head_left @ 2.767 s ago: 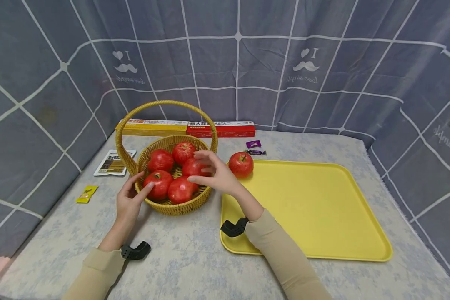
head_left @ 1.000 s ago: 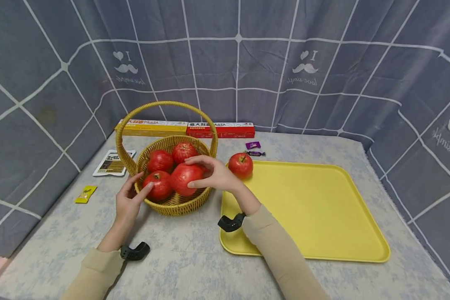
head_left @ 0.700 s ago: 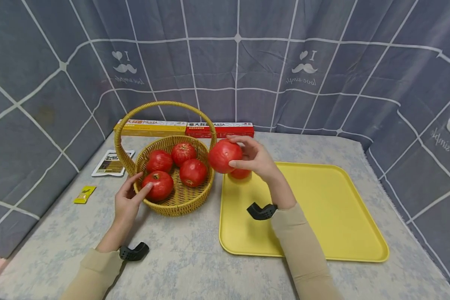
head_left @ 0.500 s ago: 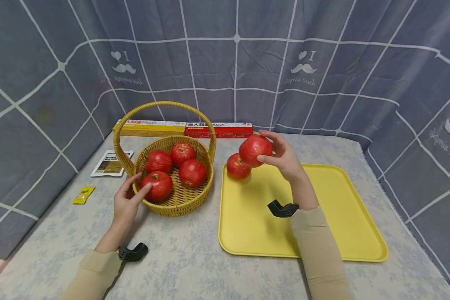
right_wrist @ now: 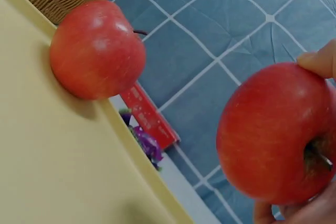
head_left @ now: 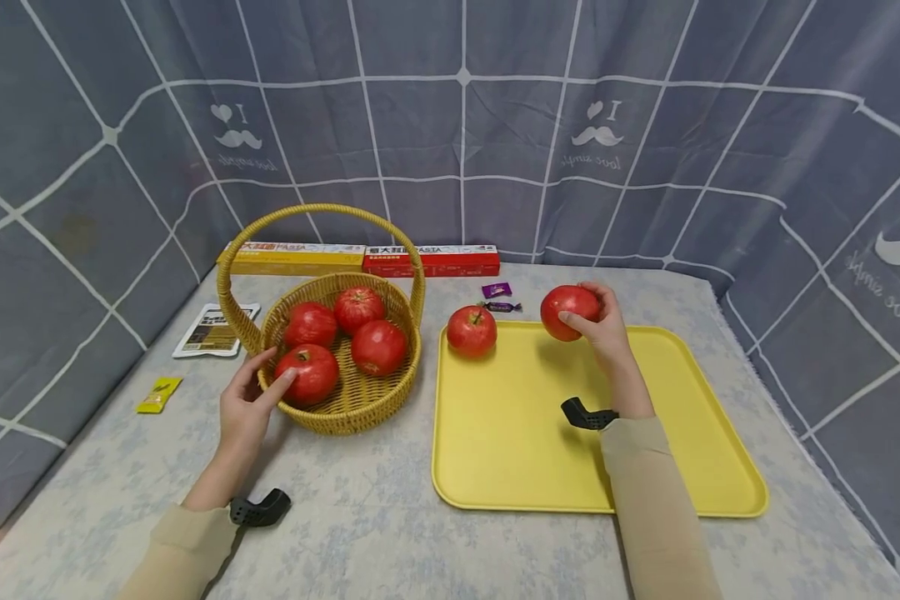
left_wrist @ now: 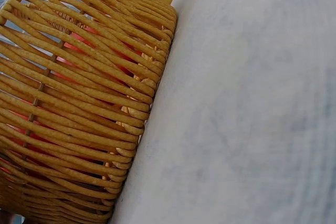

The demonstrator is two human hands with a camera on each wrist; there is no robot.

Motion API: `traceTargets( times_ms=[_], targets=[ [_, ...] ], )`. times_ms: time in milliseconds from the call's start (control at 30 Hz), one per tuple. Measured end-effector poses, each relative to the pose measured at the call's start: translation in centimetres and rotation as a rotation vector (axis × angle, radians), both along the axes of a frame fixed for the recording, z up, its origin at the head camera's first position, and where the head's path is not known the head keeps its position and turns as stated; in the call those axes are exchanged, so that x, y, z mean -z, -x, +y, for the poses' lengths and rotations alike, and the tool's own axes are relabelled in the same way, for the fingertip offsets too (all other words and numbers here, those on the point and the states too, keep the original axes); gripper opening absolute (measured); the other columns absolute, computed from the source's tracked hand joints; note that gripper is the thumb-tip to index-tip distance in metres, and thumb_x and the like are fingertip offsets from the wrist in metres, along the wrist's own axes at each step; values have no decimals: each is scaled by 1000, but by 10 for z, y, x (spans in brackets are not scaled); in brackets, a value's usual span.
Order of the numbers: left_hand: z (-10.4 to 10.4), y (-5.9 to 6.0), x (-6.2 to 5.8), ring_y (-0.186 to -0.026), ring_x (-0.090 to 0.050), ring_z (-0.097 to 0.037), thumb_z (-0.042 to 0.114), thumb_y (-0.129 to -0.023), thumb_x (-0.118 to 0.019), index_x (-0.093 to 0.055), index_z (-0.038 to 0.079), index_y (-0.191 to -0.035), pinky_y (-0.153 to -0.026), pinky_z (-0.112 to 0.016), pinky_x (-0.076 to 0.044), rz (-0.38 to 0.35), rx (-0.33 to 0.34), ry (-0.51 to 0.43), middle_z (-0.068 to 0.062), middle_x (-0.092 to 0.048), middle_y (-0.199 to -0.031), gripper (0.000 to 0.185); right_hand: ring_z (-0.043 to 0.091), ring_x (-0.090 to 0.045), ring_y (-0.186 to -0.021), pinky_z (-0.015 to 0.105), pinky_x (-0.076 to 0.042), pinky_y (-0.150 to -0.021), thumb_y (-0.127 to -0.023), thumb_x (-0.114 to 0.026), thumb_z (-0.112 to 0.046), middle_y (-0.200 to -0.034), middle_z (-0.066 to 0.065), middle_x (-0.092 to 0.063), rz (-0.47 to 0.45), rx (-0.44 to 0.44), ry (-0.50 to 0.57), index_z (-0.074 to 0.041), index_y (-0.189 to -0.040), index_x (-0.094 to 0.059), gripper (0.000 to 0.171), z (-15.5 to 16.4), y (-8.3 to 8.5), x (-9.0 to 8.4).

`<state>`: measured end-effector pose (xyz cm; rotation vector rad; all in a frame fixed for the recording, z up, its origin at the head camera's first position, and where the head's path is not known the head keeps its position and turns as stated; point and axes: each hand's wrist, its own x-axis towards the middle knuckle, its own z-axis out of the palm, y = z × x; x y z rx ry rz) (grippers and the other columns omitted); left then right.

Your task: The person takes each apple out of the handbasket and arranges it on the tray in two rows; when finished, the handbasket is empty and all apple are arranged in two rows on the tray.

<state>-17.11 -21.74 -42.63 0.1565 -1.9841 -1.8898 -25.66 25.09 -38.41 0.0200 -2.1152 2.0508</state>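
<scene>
My left hand (head_left: 246, 408) grips the near left rim of the yellow wicker basket (head_left: 360, 421), its thumb over the rim by a red apple (head_left: 309, 375). Several red apples lie inside; in the left wrist view their red shows through the basket's weave (left_wrist: 79, 93). My right hand (head_left: 609, 333) holds another red apple (head_left: 566, 312) above the back of the yellow tray (head_left: 510, 458). In the right wrist view this apple (right_wrist: 268, 135) sits between thumb and fingers, its stem hollow to one side. One apple (head_left: 472, 332) rests on the tray's back left corner.
A yellow pasta box (head_left: 292, 259) and a red one (head_left: 431, 262) lie along the grey curtain (head_left: 510, 125). Two purple candies (head_left: 499, 298) lie behind the tray. A white pouch (head_left: 216, 331) and a yellow packet (head_left: 159, 394) are left of the basket. Its tall handle (head_left: 322, 208) arches over it.
My right hand has taken an apple from the basket's right side and carried it rightward, past the apple on the tray's corner, to over the tray. The left hand has stayed at the basket rim.
</scene>
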Motion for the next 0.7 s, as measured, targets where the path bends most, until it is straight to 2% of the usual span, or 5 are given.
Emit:
traceTargets(
  times_ms=[167, 267, 433, 567, 700],
  targets=[
    [-1, -1, 0, -117, -47, -16, 5, -84, -70, -55, 1, -128, -85, -11, -41, 0, 4, -5, -3, -49, -129, 47, 34, -31, -128, 50, -37, -100, -83, -69, -8, -143, 15, -32, -73, 61, -186, -9, -141, -34, 67, 3, -1, 5],
    [-1, -1, 0, -117, -47, -16, 5, -84, -70, -55, 1, -129, -86, -11, -41, -14, 2, 1, -3, -48, -130, 48, 35, -32, -128, 50, -37, -100, -82, -71, -12, -143, 17, -33, -86, 93, -259, -8, -141, -34, 70, 7, 0, 9],
    [-1, -1, 0, -117, -47, -15, 8, -84, -70, -54, 1, -130, -85, -10, -41, -23, 1, 11, -4, -48, -131, 49, 35, -34, -127, 49, -38, -99, -80, -75, -19, -139, 18, -37, -131, 148, -309, -6, -138, -37, 70, 13, 4, 17],
    [-2, -1, 1, -118, -46, -15, 9, -84, -71, -54, 2, -130, -85, -9, -41, -19, 5, 7, -7, -46, -135, 50, 37, -35, -125, 50, -38, -98, -79, -76, -22, -139, 19, -37, -168, 149, -362, -7, -137, -42, 68, 18, 8, 23],
    [-1, 0, 0, -117, -47, -14, 10, -84, -71, -54, 2, -130, -85, -9, -41, -19, 7, 14, -6, -46, -135, 50, 37, -35, -124, 50, -37, -99, -78, -77, -23, -138, 20, -33, -153, 137, -406, -7, -137, -46, 69, 21, 12, 32]
  ],
)
